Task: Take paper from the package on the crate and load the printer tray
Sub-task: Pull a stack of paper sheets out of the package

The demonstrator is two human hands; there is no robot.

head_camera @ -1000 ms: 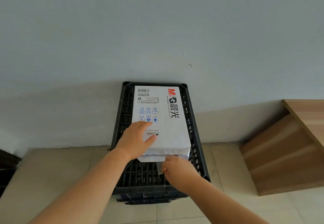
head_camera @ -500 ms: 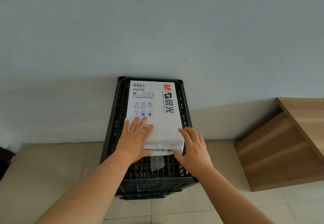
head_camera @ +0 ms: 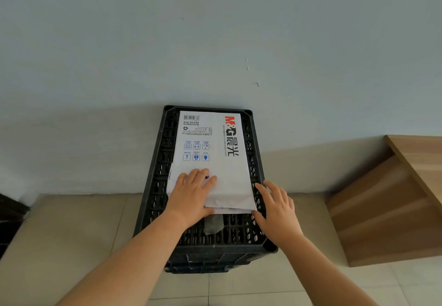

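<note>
A white paper package (head_camera: 215,152) with red and black print lies lengthwise on top of a black plastic crate (head_camera: 157,186) against the wall. Its near end is torn open and white sheets show at the edge. My left hand (head_camera: 191,195) lies flat on the near left part of the package, pressing down, thumb at the open end. My right hand (head_camera: 277,210) is spread beside the near right corner of the package, fingertips touching its edge, holding nothing. The printer is out of view.
A loose scrap of wrapper (head_camera: 213,224) lies on the crate grid just below the package's open end. A wooden desk or shelf unit (head_camera: 394,198) stands to the right. Beige floor tiles (head_camera: 71,234) surround the crate; a dark object (head_camera: 9,219) sits at the far left edge.
My right hand moved from the open front end of the package out to its near right corner and spread open. My left hand stayed flat on the package.
</note>
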